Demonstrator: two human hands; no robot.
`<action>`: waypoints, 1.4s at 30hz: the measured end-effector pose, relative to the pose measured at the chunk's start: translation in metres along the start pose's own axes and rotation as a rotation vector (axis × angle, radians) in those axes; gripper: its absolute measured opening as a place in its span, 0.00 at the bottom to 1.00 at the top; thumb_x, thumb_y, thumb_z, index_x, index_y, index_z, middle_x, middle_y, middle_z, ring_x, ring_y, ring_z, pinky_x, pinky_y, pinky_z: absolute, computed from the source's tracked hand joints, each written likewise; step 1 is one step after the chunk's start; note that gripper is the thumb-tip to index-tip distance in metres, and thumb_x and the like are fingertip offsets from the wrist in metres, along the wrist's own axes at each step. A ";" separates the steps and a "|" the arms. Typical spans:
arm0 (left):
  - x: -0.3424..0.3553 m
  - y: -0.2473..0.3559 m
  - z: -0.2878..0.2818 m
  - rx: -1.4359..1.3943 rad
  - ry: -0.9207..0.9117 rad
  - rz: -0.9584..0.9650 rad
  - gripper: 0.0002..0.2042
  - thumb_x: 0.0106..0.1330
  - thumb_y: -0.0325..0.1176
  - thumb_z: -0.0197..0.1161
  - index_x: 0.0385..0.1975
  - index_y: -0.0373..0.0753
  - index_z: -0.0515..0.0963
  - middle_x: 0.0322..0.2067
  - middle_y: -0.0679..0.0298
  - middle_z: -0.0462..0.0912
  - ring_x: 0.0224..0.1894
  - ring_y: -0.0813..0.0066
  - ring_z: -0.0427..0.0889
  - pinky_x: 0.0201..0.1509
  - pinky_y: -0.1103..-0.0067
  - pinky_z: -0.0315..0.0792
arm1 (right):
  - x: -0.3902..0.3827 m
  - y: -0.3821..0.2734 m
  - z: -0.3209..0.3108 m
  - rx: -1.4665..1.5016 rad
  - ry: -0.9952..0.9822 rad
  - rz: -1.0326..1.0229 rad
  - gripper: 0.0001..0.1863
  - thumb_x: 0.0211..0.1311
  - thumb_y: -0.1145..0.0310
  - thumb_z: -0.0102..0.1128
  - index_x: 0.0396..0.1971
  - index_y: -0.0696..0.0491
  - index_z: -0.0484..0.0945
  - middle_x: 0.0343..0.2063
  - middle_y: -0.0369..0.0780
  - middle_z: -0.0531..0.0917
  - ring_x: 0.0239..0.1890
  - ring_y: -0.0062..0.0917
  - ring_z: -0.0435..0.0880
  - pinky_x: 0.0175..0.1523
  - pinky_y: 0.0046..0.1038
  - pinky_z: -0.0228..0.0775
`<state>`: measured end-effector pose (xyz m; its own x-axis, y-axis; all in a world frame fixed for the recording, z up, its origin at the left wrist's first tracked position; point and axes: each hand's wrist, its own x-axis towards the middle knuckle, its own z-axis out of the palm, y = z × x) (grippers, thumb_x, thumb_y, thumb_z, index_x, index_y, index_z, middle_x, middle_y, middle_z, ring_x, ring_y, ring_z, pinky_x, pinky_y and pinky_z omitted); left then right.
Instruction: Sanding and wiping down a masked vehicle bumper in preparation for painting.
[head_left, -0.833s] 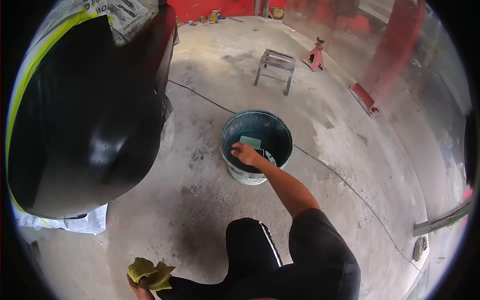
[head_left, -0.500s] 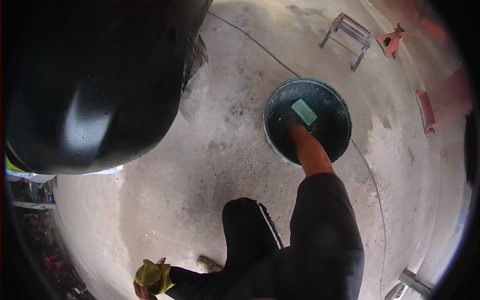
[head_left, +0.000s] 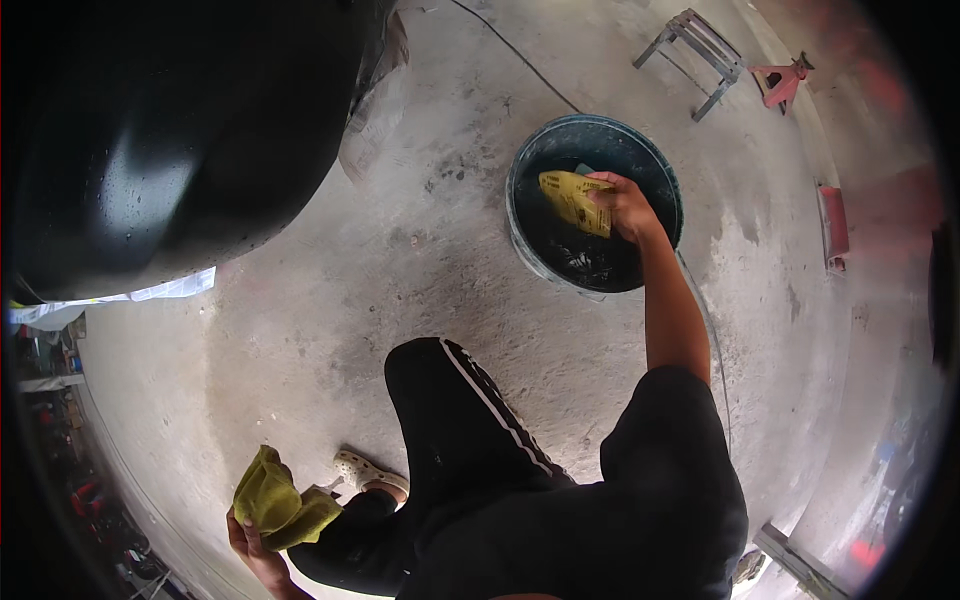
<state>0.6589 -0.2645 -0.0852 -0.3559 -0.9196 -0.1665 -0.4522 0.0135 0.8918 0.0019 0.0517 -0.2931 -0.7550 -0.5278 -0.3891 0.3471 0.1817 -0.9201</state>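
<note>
A sheet of yellow sandpaper (head_left: 568, 198) with printed backing is in my right hand (head_left: 628, 208), closed on its right edge. I hold it over the dark water in a round teal bucket (head_left: 664, 168). Behind the sheet, a small piece of the green block (head_left: 584, 169) shows; the rest of it is hidden. At the lower left, my left hand (head_left: 256, 556) grips a crumpled yellow-green cloth (head_left: 275, 505), well away from the bucket.
A large glossy black curved panel (head_left: 200, 150) with water drops fills the upper left. Beyond the bucket stand a small grey stool (head_left: 708, 45) and a red jack stand (head_left: 782, 82). A thin cable (head_left: 525, 60) crosses the concrete floor on both sides of the bucket.
My right hand was down in the bucket's water; it has come up with the sandpaper. The cloth in my left hand has risen slightly in view and hangs more loosely.
</note>
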 end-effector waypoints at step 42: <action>0.293 -0.095 0.031 -0.767 -0.655 -0.041 0.17 0.62 0.19 0.59 0.53 0.29 0.74 0.41 0.59 0.84 0.39 0.71 0.84 0.45 0.77 0.79 | -0.247 0.088 0.180 0.572 0.723 -0.098 0.22 0.67 0.50 0.48 0.56 0.42 0.71 0.54 0.36 0.77 0.60 0.34 0.72 0.60 0.56 0.62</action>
<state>0.5719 -0.5234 -0.2316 -0.8353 -0.5139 -0.1953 0.0924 -0.4814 0.8716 0.3188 0.0488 -0.2695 -0.8922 0.1618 -0.4216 0.3397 -0.3749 -0.8626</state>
